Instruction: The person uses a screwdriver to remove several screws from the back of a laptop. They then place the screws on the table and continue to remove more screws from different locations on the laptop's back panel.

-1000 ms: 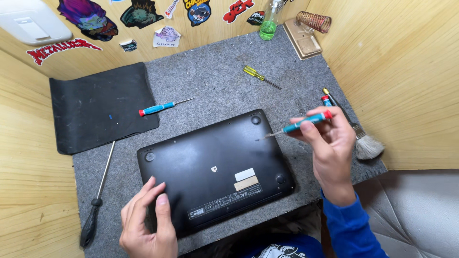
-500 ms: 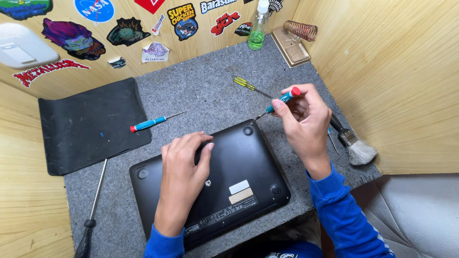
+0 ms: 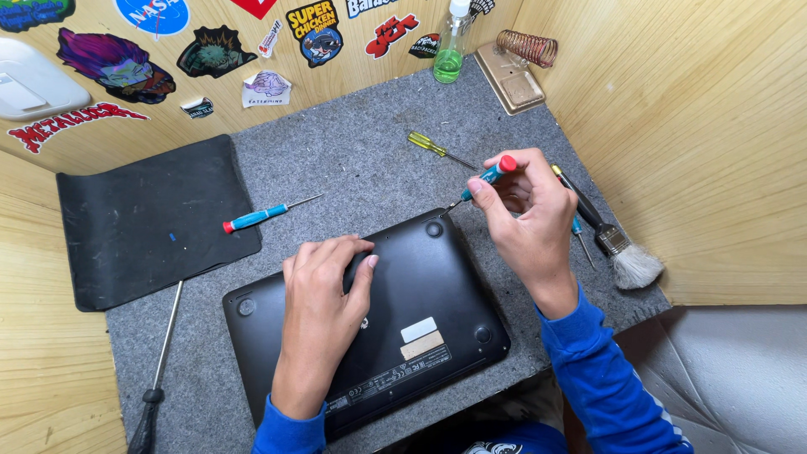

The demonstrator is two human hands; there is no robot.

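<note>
black laptop (image 3: 420, 311) lies base-up at 6 on the grey mat (image 3: 353, 160). my left hand (image 3: 324, 315) presses flat on it, right hand (image 3: 530, 219) pinches blue screwdriver (image 3: 486, 178), tip at its 1 o'clock corner.

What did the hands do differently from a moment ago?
The left hand slid from the near edge of the laptop up onto its middle and lies flat. The right hand carried its small blue screwdriver to the far corner. The screwdriver stays held; the other tools have not moved.
</note>
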